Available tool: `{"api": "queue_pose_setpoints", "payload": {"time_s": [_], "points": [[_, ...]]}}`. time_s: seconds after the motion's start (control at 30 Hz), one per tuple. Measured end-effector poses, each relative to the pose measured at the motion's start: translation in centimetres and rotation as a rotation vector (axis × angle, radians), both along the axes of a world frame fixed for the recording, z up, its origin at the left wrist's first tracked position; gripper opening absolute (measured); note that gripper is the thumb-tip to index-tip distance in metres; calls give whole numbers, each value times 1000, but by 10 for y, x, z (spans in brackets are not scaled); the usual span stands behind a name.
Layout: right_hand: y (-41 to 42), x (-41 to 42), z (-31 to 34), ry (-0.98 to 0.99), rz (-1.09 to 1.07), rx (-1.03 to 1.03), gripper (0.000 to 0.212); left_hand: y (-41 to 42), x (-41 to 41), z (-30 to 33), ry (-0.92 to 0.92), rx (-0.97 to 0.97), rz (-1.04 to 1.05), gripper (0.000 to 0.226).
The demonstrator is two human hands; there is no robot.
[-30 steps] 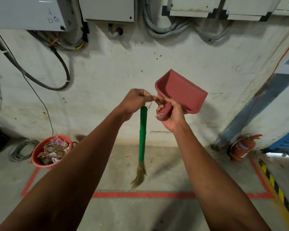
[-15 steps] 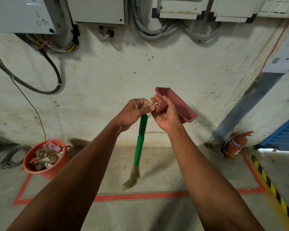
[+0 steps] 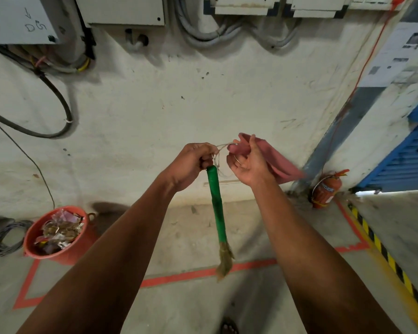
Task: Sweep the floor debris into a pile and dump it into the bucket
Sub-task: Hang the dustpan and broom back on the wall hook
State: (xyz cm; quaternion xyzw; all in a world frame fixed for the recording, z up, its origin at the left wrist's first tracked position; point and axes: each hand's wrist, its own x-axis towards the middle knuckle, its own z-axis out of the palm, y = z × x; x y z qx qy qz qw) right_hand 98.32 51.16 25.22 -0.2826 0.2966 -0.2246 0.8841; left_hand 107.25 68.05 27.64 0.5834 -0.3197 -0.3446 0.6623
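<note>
My left hand (image 3: 191,165) grips the green-handled grass broom (image 3: 217,213) hanging bristles-down; my right hand (image 3: 249,165), fingers loosely curled, holds the red plastic dustpan (image 3: 280,162). Thin string (image 3: 221,148) between them could snag. The orange, debris-filled bucket (image 3: 56,233) stands far left.

L hand (image 3: 191,165) gripping top of green broom (image 3: 217,208), bristles hanging down. R hand (image 3: 249,165) w/ fingers loosely round red dustpan (image 3: 279,163) handle, string (image 3: 221,148) between both. Orange bucket (image 3: 82,244) of debris on floor, lower left; fire extinguisher (image 3: 325,191) by wall.
</note>
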Motion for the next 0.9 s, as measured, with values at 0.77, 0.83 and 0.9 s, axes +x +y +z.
{"api": "queue_pose_setpoints", "payload": {"time_s": [0.77, 0.83, 0.9], "points": [[-66, -190, -13, 33, 3, 233, 77, -132, -145, 50, -186, 90, 39, 59], [-83, -219, -12, 27, 42, 215, 79, -157, -170, 53, -175, 88, 43, 58], [-102, -248, -9, 28, 90, 172, 82, -185, -196, 56, -187, 94, 61, 56]]}}
